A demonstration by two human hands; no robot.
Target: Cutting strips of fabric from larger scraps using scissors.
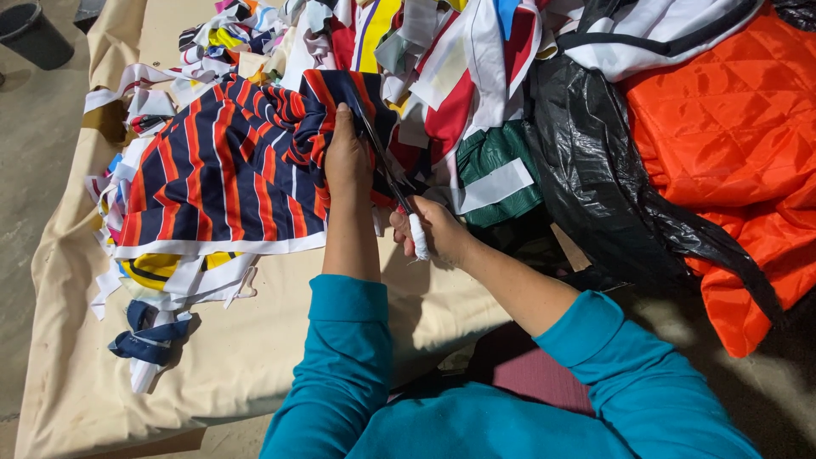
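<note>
two hands: our left hand [347,157] pinches striped fabric [223,166] while our right hand [435,229] squeezes scissors [387,174] cutting it.

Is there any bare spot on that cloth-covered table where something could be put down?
Yes: the beige table cover lies bare below the striped fabric, between the navy scraps and the left hand. Beyond, the scrap pile, black plastic bag and orange quilted cloth crowd everything.

scissors [382,166]: handle hidden in right hand [433,229] | bucket [34,34]: cut by top-left edge | orange quilted fabric [731,127]: cut by right edge
</note>
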